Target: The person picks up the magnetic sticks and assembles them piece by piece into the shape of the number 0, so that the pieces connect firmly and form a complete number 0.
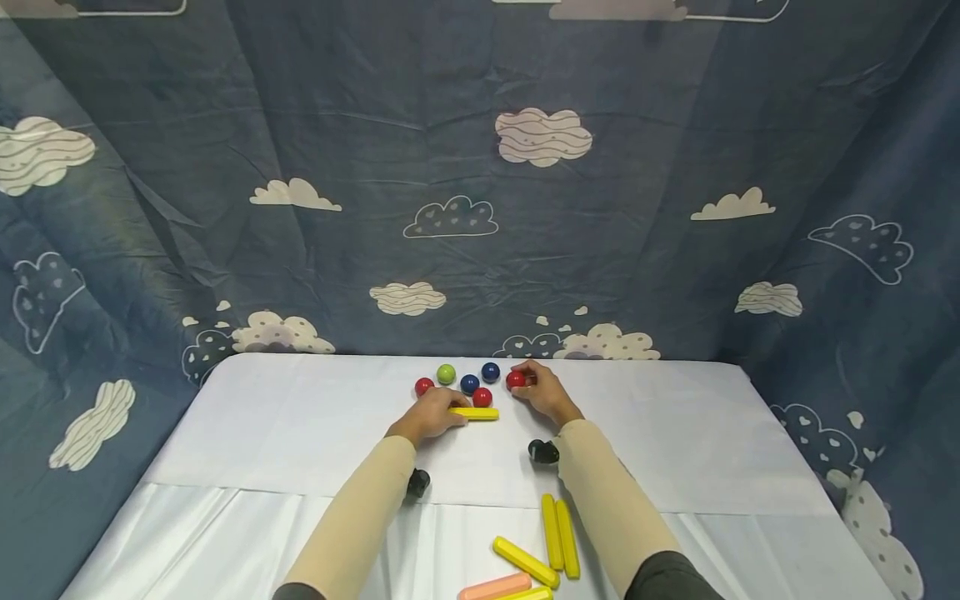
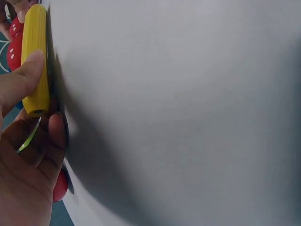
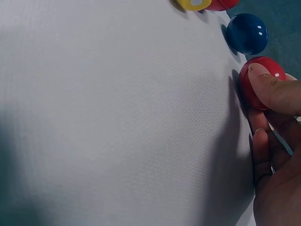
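My left hand (image 1: 433, 414) holds one end of a yellow stick (image 1: 480, 413), which lies crosswise in front of the balls; in the left wrist view the thumb rests along the stick (image 2: 35, 37). My right hand (image 1: 546, 392) grips a red ball (image 1: 515, 380) at the right end of the group, its thumb over the ball (image 3: 256, 96) in the right wrist view. Between the hands are a red ball (image 1: 482, 397) just behind the stick and two blue balls (image 1: 469, 384) (image 1: 491, 372). A green ball (image 1: 446, 374) and another red ball (image 1: 424, 387) sit behind my left hand.
Several yellow sticks (image 1: 552, 532) and an orange stick (image 1: 495, 587) lie near the front of the white-covered table (image 1: 660, 450), beside and left of my right forearm. A dark cloth with clouds (image 1: 450, 267) hangs behind the table's back edge.
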The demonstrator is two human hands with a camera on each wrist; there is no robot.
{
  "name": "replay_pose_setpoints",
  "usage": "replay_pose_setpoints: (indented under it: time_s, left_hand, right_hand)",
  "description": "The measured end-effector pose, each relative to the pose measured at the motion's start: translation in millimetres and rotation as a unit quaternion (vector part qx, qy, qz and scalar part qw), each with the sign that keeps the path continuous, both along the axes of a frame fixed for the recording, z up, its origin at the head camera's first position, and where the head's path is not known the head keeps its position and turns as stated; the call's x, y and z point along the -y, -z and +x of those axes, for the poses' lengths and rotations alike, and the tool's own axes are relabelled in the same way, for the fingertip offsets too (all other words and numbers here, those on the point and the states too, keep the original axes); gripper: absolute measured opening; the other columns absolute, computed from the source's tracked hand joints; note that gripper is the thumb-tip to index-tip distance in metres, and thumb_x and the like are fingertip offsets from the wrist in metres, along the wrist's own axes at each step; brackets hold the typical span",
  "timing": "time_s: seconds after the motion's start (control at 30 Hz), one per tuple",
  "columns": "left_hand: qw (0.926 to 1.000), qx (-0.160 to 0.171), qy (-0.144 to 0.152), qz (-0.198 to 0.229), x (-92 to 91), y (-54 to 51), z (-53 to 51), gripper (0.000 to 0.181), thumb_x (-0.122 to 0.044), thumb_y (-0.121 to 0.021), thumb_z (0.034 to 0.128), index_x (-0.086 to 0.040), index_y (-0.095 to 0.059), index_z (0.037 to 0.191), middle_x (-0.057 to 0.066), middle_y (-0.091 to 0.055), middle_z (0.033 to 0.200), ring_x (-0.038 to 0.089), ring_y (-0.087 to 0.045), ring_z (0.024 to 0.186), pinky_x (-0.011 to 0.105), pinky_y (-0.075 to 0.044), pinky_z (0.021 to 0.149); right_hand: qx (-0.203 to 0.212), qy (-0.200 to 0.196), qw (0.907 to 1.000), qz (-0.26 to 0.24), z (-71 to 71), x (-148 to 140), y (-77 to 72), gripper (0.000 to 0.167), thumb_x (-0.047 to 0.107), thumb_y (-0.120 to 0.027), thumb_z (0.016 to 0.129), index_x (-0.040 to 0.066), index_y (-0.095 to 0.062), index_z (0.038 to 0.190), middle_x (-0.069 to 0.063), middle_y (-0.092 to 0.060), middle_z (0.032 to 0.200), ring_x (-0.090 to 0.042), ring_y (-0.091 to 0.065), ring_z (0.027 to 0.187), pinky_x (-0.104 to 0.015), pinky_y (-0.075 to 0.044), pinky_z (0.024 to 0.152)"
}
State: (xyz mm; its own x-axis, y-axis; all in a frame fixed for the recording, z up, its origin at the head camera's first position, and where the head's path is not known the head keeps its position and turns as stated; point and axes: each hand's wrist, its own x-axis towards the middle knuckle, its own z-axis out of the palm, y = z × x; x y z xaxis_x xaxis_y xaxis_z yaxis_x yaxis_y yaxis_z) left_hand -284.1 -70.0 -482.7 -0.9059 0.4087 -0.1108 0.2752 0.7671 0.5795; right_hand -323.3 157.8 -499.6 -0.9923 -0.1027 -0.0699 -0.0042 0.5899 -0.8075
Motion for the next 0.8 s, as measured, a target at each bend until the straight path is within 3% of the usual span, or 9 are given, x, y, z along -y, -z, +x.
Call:
replay_pose_setpoints:
  time_s: [0.2,0.47,0.7,0.8]
  left_hand:
    - [1.0,0.001,-0.005,0.008,1.8,-0.4,-4.0,0.022,-0.013,-0.074,0.0847,-0.009,-0.071,0.106,0.001,-0.067,0.099,0.017,-0.056,0.091,0.036,-0.046,0.096]
    - [0.998,0.03,-0.046,0.033,2.3,0.8,-1.9,0.021,-0.014,-0.073,0.0862,-0.011,-0.07,0.107,0.001,-0.065,0.099,0.019,-0.055,0.092,0.038,-0.044,0.097]
    - [0.9974,0.025,-0.056,0.039,1.7,5.4,-1.2,0.016,-0.014,-0.072,0.0864,-0.013,-0.07,0.102,0.002,-0.065,0.101,0.02,-0.055,0.095,0.041,-0.043,0.099]
    - [0.997,0.026,-0.056,0.046,1.5,6.9,-2.3,0.015,-0.014,-0.072,0.0868,-0.013,-0.069,0.101,0.002,-0.065,0.102,0.021,-0.055,0.096,0.042,-0.043,0.099]
  right_hand:
    - [-0.003,0.005,1.0,0.0,-1.1,2.3,-2.5,0.036,0.003,-0.069,0.086,0.006,-0.059,0.12,-0.014,-0.06,0.111,-0.027,-0.053,0.099,-0.042,-0.041,0.092]
    - [0.009,0.004,0.9999,0.005,-0.5,0.5,-4.3,0.037,0.002,-0.071,0.085,0.007,-0.061,0.121,-0.013,-0.061,0.111,-0.026,-0.053,0.099,-0.041,-0.043,0.092]
    - [0.023,-0.052,0.9983,0.013,12.7,-10.2,-12.4,0.039,0.003,-0.072,0.083,0.001,-0.06,0.119,-0.015,-0.063,0.112,-0.024,-0.055,0.091,-0.037,-0.046,0.083]
    - [0.031,-0.059,0.9972,0.035,19.7,-13.1,-14.7,0.035,0.005,-0.074,0.082,0.002,-0.062,0.115,-0.013,-0.062,0.112,-0.022,-0.055,0.09,-0.034,-0.047,0.08]
